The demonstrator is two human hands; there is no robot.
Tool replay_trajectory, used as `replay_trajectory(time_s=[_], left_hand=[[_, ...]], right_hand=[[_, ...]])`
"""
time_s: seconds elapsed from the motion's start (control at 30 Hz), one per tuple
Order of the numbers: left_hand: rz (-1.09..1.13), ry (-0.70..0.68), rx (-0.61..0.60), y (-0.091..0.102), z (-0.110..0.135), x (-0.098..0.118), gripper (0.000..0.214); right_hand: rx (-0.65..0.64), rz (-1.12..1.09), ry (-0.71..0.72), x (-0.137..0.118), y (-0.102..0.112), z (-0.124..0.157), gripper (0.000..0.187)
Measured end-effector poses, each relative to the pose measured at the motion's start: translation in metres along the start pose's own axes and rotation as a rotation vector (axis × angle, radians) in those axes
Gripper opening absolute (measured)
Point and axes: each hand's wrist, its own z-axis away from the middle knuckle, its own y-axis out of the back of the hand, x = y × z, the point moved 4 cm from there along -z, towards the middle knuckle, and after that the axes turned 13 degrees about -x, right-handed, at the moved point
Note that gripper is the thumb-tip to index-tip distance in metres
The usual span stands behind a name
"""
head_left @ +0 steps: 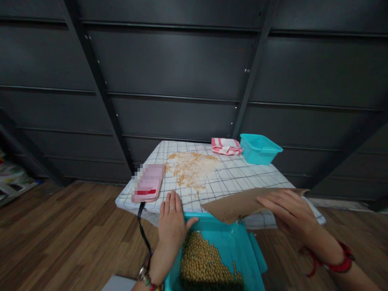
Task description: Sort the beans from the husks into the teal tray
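While the right hand (286, 210) grips a brown cardboard sheet (236, 204) over the blue bin (235, 244), the left hand (171, 224) lies flat — thumb spread — by its rim. Golden beans (203, 258) lie inside; loose grains (194, 167) cover the checked cloth (239, 182). On the pink case (151, 178), a red label (147, 192) is too blurred to read.

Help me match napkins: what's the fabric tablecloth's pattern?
White fabric tablecloth with dark grid lines; head view.

Turquoise bin (236, 244), golden-tan beans (203, 258), brown cardboard (235, 205), dark-gridded white tablecloth (242, 178), pink-and-white striped towel (226, 146)
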Motion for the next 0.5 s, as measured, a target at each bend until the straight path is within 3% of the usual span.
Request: replay_trajectory(time_s=[0.27, 0.5], left_hand=[[0.03, 0.024, -0.021, 0.0008, 0.001, -0.0003, 0.075], [-0.028, 0.011, -0.042, 0.0062, -0.0008, 0.0022, 0.076]], right_hand=[[0.031, 0.079, -0.038, 0.0015, -0.005, -0.0047, 0.04], [0.009, 0.008, 0.001, -0.0039, 0.0024, -0.0034, 0.037]])
